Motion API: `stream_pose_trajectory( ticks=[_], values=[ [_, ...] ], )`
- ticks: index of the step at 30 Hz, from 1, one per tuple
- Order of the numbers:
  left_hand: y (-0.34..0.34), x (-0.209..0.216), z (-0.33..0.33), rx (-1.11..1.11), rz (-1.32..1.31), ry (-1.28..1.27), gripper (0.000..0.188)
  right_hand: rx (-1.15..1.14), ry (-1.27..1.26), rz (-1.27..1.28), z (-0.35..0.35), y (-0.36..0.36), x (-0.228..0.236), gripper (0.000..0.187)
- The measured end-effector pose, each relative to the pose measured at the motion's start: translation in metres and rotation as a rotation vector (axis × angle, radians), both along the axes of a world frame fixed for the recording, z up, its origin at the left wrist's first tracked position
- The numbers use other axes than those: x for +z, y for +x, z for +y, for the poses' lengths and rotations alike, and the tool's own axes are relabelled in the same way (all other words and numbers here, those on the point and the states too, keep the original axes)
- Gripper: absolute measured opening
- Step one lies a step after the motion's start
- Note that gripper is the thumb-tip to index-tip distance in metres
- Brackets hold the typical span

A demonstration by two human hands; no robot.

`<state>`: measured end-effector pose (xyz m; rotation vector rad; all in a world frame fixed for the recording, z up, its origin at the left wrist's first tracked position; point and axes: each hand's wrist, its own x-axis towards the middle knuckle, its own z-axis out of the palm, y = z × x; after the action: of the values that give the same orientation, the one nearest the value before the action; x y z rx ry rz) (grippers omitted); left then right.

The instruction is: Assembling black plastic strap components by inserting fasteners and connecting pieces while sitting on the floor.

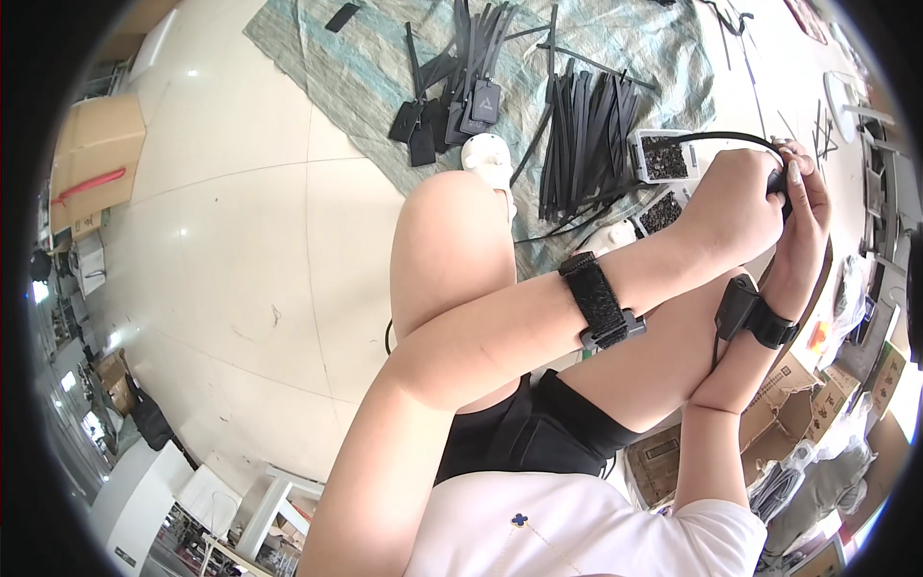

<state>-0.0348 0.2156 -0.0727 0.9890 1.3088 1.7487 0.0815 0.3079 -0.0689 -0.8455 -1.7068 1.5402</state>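
Observation:
Both hands are together at the right, beyond my knee. My left hand (pixel 735 204) is closed, its fingers wrapped round a black strap (pixel 719 137). My right hand (pixel 806 197) meets it from the right with thumb and fingers pinched on the same strap. One length of the strap arches left over a box of small parts (pixel 665 159), and a dark length hangs beside my right wrist. What sits between the fingertips is mostly hidden. Several black strips (pixel 586 144) lie in a row on the mat, with black tags (pixel 452 120) on straps to their left.
A blue-green woven mat (pixel 336 72) covers part of the tiled floor. Another box of dark parts (pixel 661 213) stands near my left forearm. Open cardboard boxes (pixel 784 413) and plastic bags are at the right. A brown carton (pixel 96 159) stands far left, a white stool (pixel 269 510) lower left.

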Motion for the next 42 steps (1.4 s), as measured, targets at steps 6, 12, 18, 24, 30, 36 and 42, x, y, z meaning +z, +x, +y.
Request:
stream_pose_trajectory(
  ticks=[6,12,18,24,30,36,42],
  values=[
    [-0.004,0.001,-0.002,-0.029,-0.030,-0.014,0.010,0.064,-0.034,0.060,0.003,-0.001,-0.004,0.015],
    [-0.005,0.000,-0.001,-0.016,0.045,-0.033,0.011,0.099,0.039,0.097,0.002,-0.002,-0.004,0.016],
    [-0.012,0.003,-0.003,-0.036,0.112,-0.081,0.015,-0.048,-0.023,0.116,-0.005,-0.009,-0.004,0.010],
    [-0.022,0.006,-0.003,-0.056,0.190,-0.128,0.023,-0.077,0.012,0.092,-0.013,-0.023,-0.002,0.003],
    [-0.032,0.001,-0.004,-0.114,0.194,-0.233,0.036,-0.060,-0.073,0.158,-0.011,-0.026,-0.011,0.019],
    [-0.121,0.004,-0.024,-0.175,0.235,-0.370,0.039,-0.070,-0.134,0.098,-0.006,-0.024,-0.012,0.029],
    [-0.223,-0.016,-0.046,-0.107,0.190,-0.536,0.042,0.030,-0.123,0.056,0.005,-0.005,-0.016,0.022]
  ],
)
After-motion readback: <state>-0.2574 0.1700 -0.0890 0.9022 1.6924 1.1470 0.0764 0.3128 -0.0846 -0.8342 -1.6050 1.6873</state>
